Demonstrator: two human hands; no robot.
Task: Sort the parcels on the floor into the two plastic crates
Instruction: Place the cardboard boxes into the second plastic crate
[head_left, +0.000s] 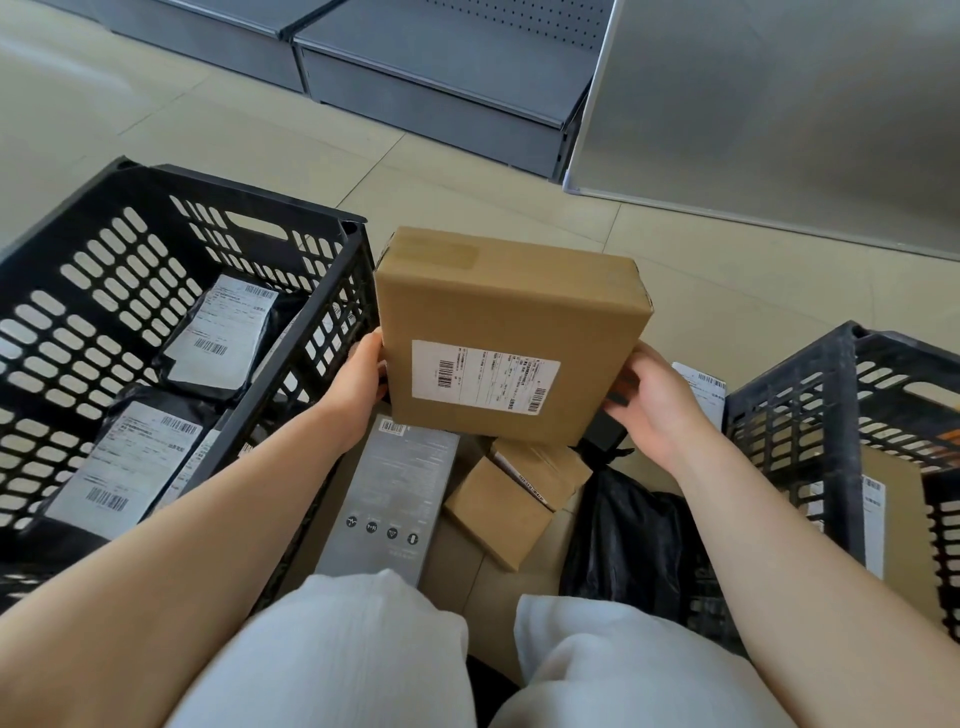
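A: Start from the left, please. What is there?

B: The left crate (156, 291) stands on the floor, and it holds black mailer bags (218, 338) with white labels. Just beside its right wall is the left hand (358, 384). It presses on the left side of the cardboard box (511, 332); its fingers go behind the box, so I cannot tell how much they are curled.

A: And the box itself?

B: It is held up between both hands, above the pile of parcels on the floor: a grey flat box (395, 493), two small cardboard boxes (514, 499) and a black bag (628, 540). Its label faces the camera, and its long side runs from left to right.

A: The right hand?

B: The right hand (654, 410) holds the right lower corner, with the fingers curled around the edge. So the box is clamped from two sides.

A: Which crate is nearer?

B: The box is nearly in the middle, a little closer to the left crate. The right crate (841, 415) already contains cardboard, so I judge the box should go to the right, with the right hand leading.
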